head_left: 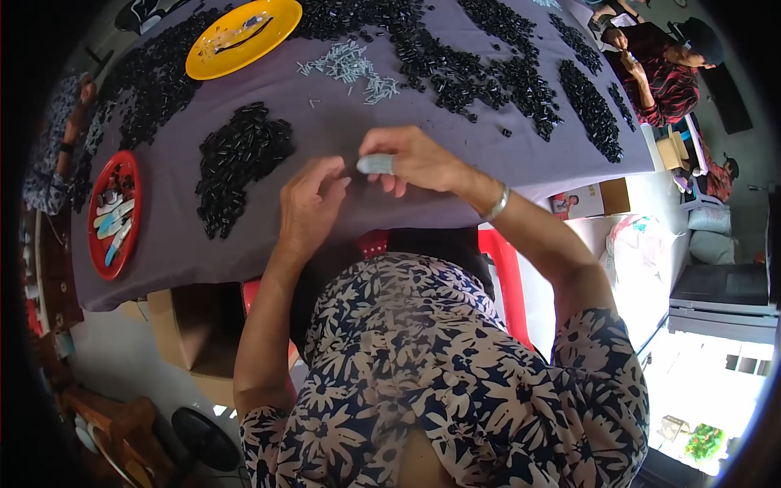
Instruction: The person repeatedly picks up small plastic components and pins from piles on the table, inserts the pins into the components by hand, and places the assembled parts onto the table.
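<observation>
My left hand [307, 205] hovers over the front edge of the cloth-covered table [325, 122], its thumb and index finger drawn together. Something tiny and pale may be at their tips, too small to name. Facing it, my right hand [419, 159] has its fingers curled in. A light grey, rounded piece [377, 164] shows at those fingers; whether it is worn on a finger or held, I cannot tell. Left of my left hand lies a heap of short black tubular pieces [244, 154]. Beyond both hands is a scatter of small pale sticks [346, 63].
A red oval tray [94, 211] with knife-like tools sits at the left edge. A yellow oval plate [199, 67] lies farther back. More black pieces [521, 85] spread across the far table. People sit at left [57, 163] and right [667, 73]. Cardboard boxes [175, 325] stand below.
</observation>
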Action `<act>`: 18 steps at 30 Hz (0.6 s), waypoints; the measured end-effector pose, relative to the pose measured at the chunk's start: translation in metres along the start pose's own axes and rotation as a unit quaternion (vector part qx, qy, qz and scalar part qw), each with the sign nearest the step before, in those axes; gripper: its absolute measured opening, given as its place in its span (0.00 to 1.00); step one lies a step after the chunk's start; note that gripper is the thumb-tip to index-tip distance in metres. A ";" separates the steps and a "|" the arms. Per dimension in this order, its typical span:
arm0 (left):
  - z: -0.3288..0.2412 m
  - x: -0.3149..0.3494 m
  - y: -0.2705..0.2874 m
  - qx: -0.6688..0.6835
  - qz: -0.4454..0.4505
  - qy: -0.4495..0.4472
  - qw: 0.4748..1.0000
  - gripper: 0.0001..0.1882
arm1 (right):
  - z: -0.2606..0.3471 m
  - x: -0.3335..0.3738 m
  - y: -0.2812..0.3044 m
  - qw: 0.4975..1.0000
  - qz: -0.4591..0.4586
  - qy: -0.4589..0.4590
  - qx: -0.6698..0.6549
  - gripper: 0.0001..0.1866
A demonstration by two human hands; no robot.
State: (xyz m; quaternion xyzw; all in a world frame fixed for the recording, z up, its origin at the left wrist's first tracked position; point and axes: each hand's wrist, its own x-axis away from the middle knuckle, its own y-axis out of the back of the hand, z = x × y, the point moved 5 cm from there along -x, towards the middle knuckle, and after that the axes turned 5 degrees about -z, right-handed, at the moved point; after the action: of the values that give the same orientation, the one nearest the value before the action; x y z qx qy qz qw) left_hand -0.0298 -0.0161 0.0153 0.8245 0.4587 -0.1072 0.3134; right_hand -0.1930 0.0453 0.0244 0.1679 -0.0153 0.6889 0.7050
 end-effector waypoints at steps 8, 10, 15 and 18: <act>0.017 -0.017 0.054 -0.180 -0.158 -0.057 0.969 0.09 | -0.015 0.036 0.132 0.844 -0.384 0.214 0.309 0.08; 0.018 -0.017 0.058 -0.183 -0.156 -0.041 0.970 0.09 | -0.012 0.029 0.145 0.839 -0.374 0.189 0.347 0.10; 0.007 -0.013 0.052 -0.096 -0.171 0.001 0.981 0.10 | -0.006 -0.005 0.132 0.837 -0.279 0.153 0.445 0.14; 0.005 -0.006 0.043 -0.100 -0.147 -0.040 0.983 0.10 | 0.009 -0.015 0.120 0.841 -0.252 0.193 0.438 0.14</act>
State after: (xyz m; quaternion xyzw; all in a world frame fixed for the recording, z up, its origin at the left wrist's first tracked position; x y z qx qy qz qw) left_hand 0.0024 -0.0400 0.0322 0.7078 0.5702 -0.1387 0.3933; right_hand -0.3087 0.0281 0.0545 0.3206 0.4672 0.4413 0.6959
